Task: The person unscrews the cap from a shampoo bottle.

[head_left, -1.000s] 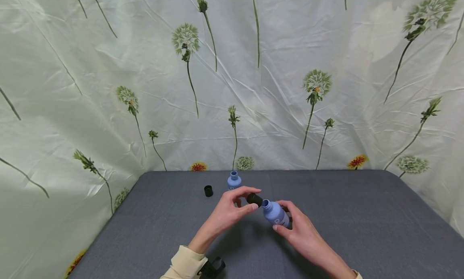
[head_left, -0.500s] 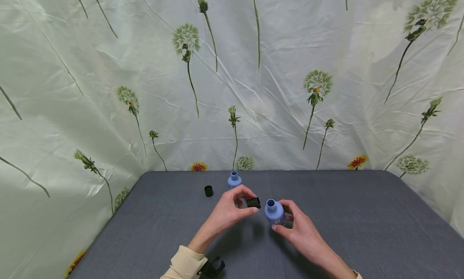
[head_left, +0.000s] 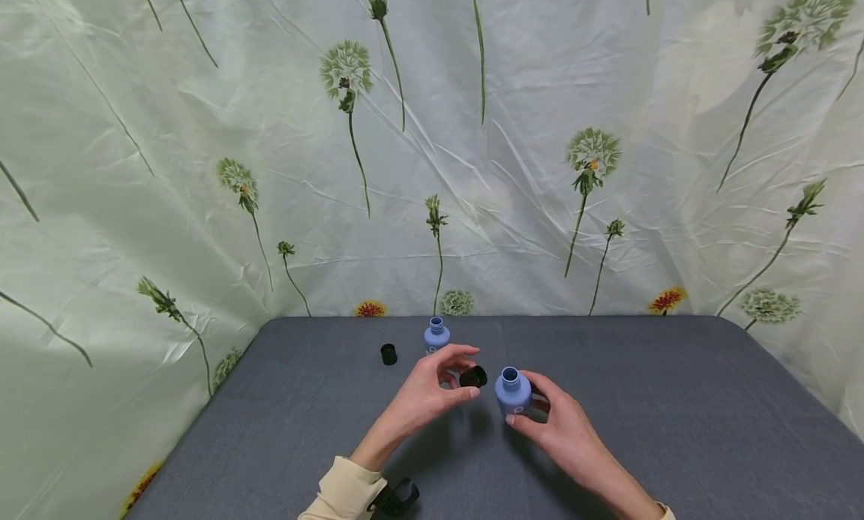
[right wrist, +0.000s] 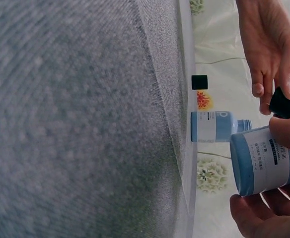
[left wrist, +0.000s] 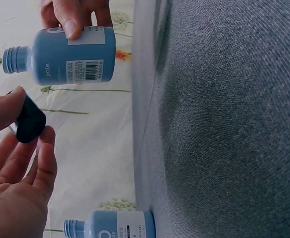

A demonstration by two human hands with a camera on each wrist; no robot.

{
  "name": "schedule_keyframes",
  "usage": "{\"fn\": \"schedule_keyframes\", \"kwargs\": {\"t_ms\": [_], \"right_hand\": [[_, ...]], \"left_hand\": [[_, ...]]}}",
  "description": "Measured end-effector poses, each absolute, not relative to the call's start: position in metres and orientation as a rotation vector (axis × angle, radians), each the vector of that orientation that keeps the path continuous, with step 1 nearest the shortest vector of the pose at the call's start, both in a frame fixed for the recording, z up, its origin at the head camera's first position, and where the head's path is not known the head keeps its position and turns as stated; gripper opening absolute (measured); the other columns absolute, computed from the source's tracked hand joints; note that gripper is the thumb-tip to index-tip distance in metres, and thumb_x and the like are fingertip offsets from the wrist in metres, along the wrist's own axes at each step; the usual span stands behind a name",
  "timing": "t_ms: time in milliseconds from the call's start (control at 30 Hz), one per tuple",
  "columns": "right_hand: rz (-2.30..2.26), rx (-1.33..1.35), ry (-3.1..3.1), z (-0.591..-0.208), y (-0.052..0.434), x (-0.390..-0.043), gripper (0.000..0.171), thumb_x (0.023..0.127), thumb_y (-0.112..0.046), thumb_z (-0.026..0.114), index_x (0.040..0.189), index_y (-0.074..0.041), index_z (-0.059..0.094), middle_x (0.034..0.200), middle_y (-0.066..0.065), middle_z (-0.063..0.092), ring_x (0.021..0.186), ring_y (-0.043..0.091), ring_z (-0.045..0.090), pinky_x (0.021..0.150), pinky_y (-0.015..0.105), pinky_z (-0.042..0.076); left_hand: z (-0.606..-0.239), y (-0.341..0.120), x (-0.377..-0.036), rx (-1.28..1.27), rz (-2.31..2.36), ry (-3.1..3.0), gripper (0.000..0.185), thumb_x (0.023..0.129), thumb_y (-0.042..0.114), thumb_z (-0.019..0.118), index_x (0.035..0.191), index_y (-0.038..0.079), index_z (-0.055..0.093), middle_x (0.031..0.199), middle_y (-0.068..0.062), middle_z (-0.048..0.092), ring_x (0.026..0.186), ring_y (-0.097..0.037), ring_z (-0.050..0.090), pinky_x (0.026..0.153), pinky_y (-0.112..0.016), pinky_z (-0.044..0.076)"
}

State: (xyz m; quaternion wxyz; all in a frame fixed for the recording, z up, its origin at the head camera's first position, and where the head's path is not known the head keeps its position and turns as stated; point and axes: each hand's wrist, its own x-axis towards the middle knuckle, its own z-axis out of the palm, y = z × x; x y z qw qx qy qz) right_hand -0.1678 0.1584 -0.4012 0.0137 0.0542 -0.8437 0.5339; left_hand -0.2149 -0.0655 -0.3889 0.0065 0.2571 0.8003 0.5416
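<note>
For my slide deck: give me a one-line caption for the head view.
Left hand pinches a black cap beside the open blue bottle held by the right hand.

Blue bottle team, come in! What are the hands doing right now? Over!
Left hand pinches black cap. Right hand holds open blue bottle upright above grey table. Cap beside neck, not on. Nothing between them.

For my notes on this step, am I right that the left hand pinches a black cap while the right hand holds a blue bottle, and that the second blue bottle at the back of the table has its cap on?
Not quite: the second blue bottle stands uncapped, as the head view shows; a loose cap lies beside it. The left hand does pinch a black cap, and the right hand does hold a blue bottle.
</note>
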Motion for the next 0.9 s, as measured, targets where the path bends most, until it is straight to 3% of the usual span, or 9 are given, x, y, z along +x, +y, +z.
{"fn": "schedule_keyframes", "kwargs": {"t_ms": [200,467,767,900], "right_hand": [[1.715,0.162,-2.580,-0.402,0.158,-0.169,0.060,0.079,-0.013,0.083,0.132,-0.008,0.057,0.128,0.010,0.060,0.119,0.032,0.058,0.094,0.048,0.048],[1.744,0.142,-2.552,-0.403,0.160,-0.173,0.063,0.078,-0.019,0.085,0.132,-0.005,0.056,0.127,0.013,0.060,0.119,0.031,0.057,0.097,0.050,0.045],[1.833,0.179,-2.490,-0.407,0.162,-0.175,0.060,0.077,-0.015,0.085,0.129,-0.004,0.056,0.130,0.014,0.058,0.123,0.028,0.055,0.097,0.038,0.045],[1.899,0.197,-2.453,-0.408,0.162,-0.177,0.058,0.078,-0.011,0.084,0.129,-0.005,0.056,0.131,0.015,0.057,0.125,0.027,0.053,0.097,0.034,0.045]], "left_hand": [[-0.391,-0.068,-0.216,0.790,1.682,2.493,0.045,0.085,0.015,0.079,0.127,0.019,0.064,0.116,0.006,0.065,0.099,-0.014,0.060,0.078,-0.030,0.049],[-0.394,-0.071,-0.218,0.768,1.698,2.470,0.031,0.083,0.012,0.079,0.113,0.015,0.069,0.103,0.003,0.067,0.083,-0.017,0.061,0.075,-0.032,0.049],[-0.398,-0.071,-0.220,0.751,1.696,2.473,0.033,0.082,0.007,0.079,0.113,0.006,0.067,0.104,-0.004,0.066,0.082,-0.015,0.064,0.075,-0.031,0.051],[-0.399,-0.073,-0.221,0.752,1.705,2.459,0.032,0.082,0.006,0.079,0.111,0.007,0.067,0.102,-0.004,0.066,0.083,-0.015,0.065,0.076,-0.030,0.052]]}}
